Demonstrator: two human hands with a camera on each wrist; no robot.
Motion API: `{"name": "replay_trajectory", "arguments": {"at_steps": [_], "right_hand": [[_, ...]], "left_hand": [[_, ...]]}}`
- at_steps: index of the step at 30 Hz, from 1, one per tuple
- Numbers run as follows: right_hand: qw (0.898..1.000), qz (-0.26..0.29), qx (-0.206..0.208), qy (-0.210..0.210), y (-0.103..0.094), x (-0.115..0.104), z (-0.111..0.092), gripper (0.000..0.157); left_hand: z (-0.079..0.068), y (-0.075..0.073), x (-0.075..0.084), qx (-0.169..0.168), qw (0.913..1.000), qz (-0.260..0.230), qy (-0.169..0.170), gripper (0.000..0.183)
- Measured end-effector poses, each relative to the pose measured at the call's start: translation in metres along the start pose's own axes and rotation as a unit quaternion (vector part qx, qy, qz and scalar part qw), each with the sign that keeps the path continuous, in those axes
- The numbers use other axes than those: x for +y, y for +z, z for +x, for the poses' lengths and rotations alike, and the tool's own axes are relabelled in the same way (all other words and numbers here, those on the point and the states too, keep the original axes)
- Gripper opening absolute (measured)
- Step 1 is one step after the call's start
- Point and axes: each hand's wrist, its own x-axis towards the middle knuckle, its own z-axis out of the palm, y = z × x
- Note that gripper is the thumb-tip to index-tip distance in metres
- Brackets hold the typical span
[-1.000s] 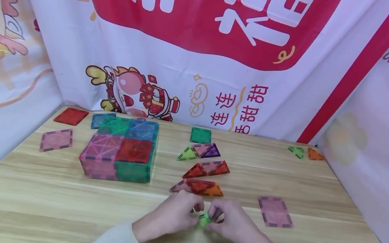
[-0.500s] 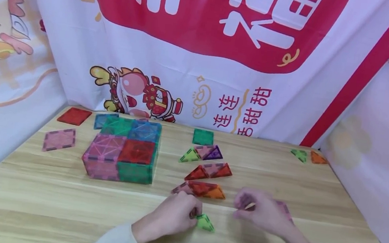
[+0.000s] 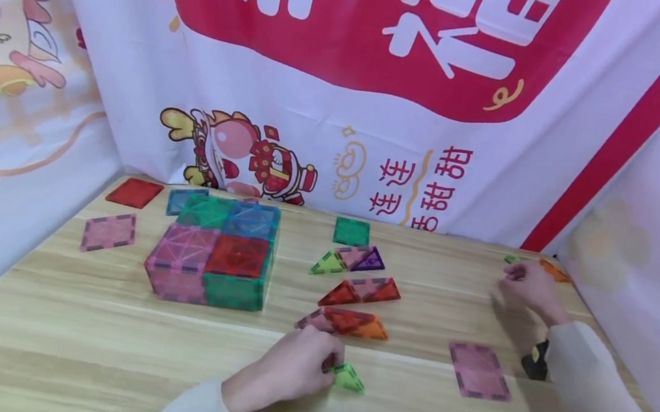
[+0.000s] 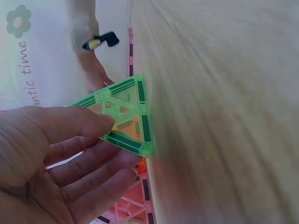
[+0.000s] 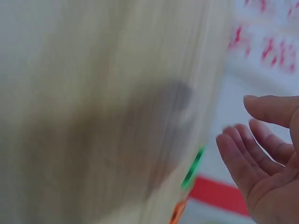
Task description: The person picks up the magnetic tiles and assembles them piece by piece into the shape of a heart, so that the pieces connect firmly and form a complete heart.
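Observation:
Near the front middle of the table, my left hand [image 3: 292, 359] pinches a translucent light-green triangular magnetic tile [image 3: 350, 378] between thumb and fingers. The left wrist view shows this green tile [image 4: 140, 95] standing on edge close to the tabletop, with orange showing through it. My right hand [image 3: 533, 289] is stretched to the far right corner, beside a green triangular tile [image 3: 510, 260] and an orange triangular tile [image 3: 555, 271]. In the right wrist view, its thumb and fingers [image 5: 233, 158] are apart with nothing between them; the green tile's edge [image 5: 192, 168] lies beyond.
A box of magnetic tiles [image 3: 208, 266] stands left of centre. Three flat strips of joined triangles, one being a red strip [image 3: 360, 291], lie in the middle. A pink rectangular tile [image 3: 479, 371] lies front right. Several loose tiles, including a teal square [image 3: 351, 231], lie farther back.
My right hand has left the green tile at the left hand and moved right and back to the far corner. The left hand keeps its pinch on the green tile.

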Motion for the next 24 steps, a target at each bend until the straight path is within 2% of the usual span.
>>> {"name": "replay_trajectory", "arguments": {"at_steps": [3, 6, 8, 11, 13, 15, 18, 20, 24], "right_hand": [[0.999, -0.043, 0.013, 0.017, -0.005, 0.023, 0.015, 0.042], [0.998, -0.051, -0.009, 0.035, -0.008, 0.037, 0.028, 0.052], [0.997, -0.044, -0.045, 0.050, -0.008, 0.043, 0.035, 0.060], [0.989, -0.031, -0.119, 0.082, -0.011, 0.052, 0.041, 0.069], [0.983, -0.035, -0.156, 0.085, -0.014, 0.056, 0.043, 0.071], [0.980, -0.055, -0.177, 0.071, -0.015, 0.057, 0.044, 0.071], [0.979, -0.093, -0.180, 0.025, -0.016, 0.055, 0.043, 0.069], [0.980, -0.108, -0.167, 0.002, -0.013, 0.052, 0.041, 0.066], [0.987, -0.087, -0.134, -0.012, -0.007, 0.049, 0.037, 0.055]], "left_hand": [[0.002, 0.001, 0.001, -0.010, 0.9999, 0.006, -0.007, 0.012], [0.003, 0.000, 0.001, -0.020, 0.9997, 0.004, -0.016, 0.012], [0.003, 0.000, 0.000, -0.023, 0.9995, 0.002, -0.019, 0.012], [0.003, -0.001, 0.000, -0.022, 0.9997, 0.003, -0.013, 0.013], [0.003, -0.001, 0.001, -0.021, 0.9997, 0.005, -0.007, 0.014], [0.003, -0.001, 0.001, -0.020, 0.9998, 0.005, -0.004, 0.014], [0.003, 0.000, 0.001, -0.022, 0.9998, 0.003, -0.003, 0.015], [0.003, 0.000, 0.001, -0.023, 0.9997, 0.001, -0.002, 0.016], [0.004, -0.001, -0.002, -0.016, 0.9998, 0.007, 0.008, 0.020]]}}
